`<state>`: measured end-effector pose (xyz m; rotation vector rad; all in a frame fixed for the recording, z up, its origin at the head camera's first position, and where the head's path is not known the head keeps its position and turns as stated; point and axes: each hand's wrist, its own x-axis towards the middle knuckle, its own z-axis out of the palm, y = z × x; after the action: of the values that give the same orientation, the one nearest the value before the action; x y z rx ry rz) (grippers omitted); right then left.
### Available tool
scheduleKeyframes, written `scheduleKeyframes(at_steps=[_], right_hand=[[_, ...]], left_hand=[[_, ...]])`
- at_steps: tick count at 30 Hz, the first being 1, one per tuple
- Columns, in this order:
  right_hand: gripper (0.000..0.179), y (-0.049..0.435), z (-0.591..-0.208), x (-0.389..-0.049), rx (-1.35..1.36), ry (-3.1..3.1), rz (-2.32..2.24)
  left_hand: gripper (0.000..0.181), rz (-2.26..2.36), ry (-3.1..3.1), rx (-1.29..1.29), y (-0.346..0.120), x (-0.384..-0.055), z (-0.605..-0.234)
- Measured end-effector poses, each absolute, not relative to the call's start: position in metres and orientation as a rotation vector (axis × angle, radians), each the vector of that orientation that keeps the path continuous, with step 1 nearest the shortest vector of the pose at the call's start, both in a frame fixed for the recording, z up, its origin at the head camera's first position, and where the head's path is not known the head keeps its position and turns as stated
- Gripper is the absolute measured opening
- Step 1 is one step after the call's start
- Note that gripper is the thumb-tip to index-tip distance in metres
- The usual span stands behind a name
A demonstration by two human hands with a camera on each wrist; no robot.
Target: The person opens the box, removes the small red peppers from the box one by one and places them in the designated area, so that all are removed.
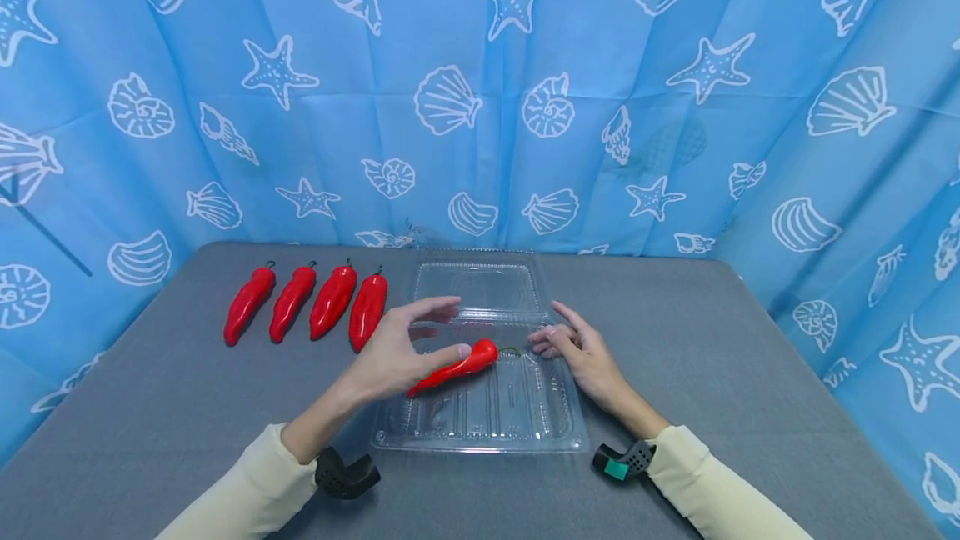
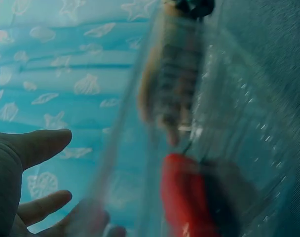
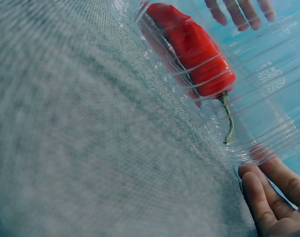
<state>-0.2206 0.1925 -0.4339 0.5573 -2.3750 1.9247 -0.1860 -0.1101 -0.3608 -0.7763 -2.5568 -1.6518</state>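
Note:
A red pepper point(image 1: 460, 365) with a thin green stem lies slanted in the base of an open clear plastic container point(image 1: 480, 445). My left hand point(image 1: 401, 348) is over the container's left side, fingers spread and thumb overlapping the pepper in the head view. In the left wrist view, the fingers stand apart from the pepper point(image 2: 182, 192), which is blurred. At the container's right edge, my right hand point(image 1: 588, 357) holds the rim, thumb above and other fingers lower down. The right wrist view shows fingertips point(image 3: 256, 182) right at the plastic wall, beside the pepper's stem.
Several more red peppers point(image 1: 330, 302) lie in a row at the back left of the grey table point(image 1: 690, 357). The container's lid point(image 1: 480, 290) lies folded back toward the blue curtain point(image 1: 450, 48), printed with white shells and starfish.

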Motion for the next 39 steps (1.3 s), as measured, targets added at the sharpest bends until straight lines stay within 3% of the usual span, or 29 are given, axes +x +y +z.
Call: scheduleKeyframes(at_steps=[19,39], right_hand=[[0.057,0.192,-0.432,-0.220,0.545,-2.386,1.925],[0.057,0.192,-0.433,-0.221,0.549,-2.397,1.927]], left_hand=[[0.080,-1.452,-2.882,-0.821,-0.098,-0.182,-0.375],[0.084,-1.295,-2.999,-1.036,-0.093,-0.176,-0.376]])
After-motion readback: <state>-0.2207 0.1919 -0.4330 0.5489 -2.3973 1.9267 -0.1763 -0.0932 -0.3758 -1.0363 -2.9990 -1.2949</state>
